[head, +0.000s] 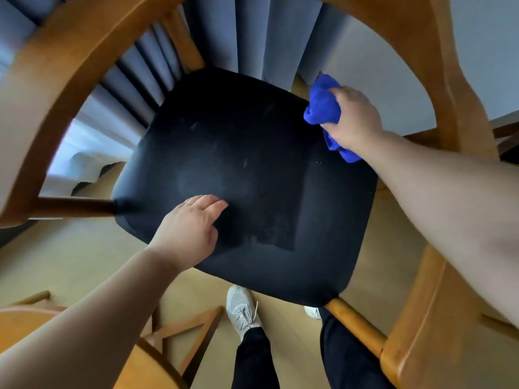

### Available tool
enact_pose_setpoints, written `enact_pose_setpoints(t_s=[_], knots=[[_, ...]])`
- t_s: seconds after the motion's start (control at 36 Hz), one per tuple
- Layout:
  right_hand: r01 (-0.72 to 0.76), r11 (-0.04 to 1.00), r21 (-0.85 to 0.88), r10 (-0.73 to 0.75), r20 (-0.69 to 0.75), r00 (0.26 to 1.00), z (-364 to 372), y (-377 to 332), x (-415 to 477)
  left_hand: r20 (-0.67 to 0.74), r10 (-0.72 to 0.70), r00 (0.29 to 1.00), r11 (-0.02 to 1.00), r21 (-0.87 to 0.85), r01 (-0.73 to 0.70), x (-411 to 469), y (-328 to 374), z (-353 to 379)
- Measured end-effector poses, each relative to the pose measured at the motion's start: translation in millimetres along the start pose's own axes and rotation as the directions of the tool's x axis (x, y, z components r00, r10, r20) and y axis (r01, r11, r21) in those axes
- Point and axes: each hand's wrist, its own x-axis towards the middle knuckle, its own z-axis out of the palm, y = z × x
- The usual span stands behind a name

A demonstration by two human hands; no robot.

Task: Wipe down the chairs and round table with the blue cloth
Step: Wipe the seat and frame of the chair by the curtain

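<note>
**Q:** What is closest to the person?

**A:** A pale shoe [241, 307] and dark trouser legs on a light wood floor [84, 262], just in front of a chair. At lower left is a curved wooden top [25, 329], possibly the round table; I cannot tell for sure.

**Q:** And the hands?

**A:** The left hand [188, 231] lies flat on the front left of the dark padded seat [266, 164], fingers straight and together, holding nothing. Farther off, the right hand [354, 116] is clenched around the bunched blue cloth [323, 108] at the seat's far right edge. Whether the cloth presses on the fabric is unclear.

**Q:** Which step is this?

**A:** Judging by the layout, wiping a chair seat. Faint pale smears show across its middle, so the next move likely calls for drawing the cloth back over the centre toward the front edge while the left hand steadies the chair or lifts clear.

**Q:** How much room is there?

**A:** The seat is open across its middle. A wooden armrest [438, 318] runs close along the right, beside the working arm, and a curved back rail [70, 80] with slats arches over the left and far sides. A wide sweep could knock the wood. Beyond hangs a grey-blue curtain [280, 32].
</note>
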Motion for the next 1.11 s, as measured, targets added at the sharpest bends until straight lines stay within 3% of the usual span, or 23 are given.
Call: enact_pose_setpoints(t_s=[0.11,0.39,0.53,0.75,0.86,1.03,1.11], knots=[[-0.043,0.998,0.038,0.038,0.12,0.992,15.7,1.4,6.5,0.009,-0.003,1.0,1.0,0.0,0.003,7.8,4.1,7.6],[-0.062,0.997,-0.049,0.068,0.128,0.989,21.0,-7.4,-29.3,0.006,-0.004,1.0,1.0,0.0,0.004,11.8,10.7,2.7],[-0.072,0.991,-0.115,0.092,0.179,0.98,26.9,-21.5,-73.1,-0.012,0.01,1.0,1.0,-0.003,-0.01,4.6,10.7,-1.8],[-0.064,0.996,-0.054,0.074,0.196,0.978,67.0,-50.1,-194.1,0.025,0.032,0.999,0.999,-0.033,-0.031,-10.7,12.1,-5.4],[-0.111,0.989,-0.099,0.137,0.327,0.935,79.4,-74.7,-243.9,0.034,0.005,0.999,0.999,-0.049,-0.004,-17.1,12.5,-7.4],[-0.149,0.987,-0.062,0.161,0.379,0.911,64.2,-78.5,-242.0,0.023,0.047,0.999,0.998,-0.039,-0.046,-30.0,21.4,-8.6],[-0.159,0.987,-0.018,0.156,0.33,0.931,47.2,-70.7,-230.0,0.004,0.063,0.998,0.997,-0.046,-0.063,-30.5,23.9,-9.4]])
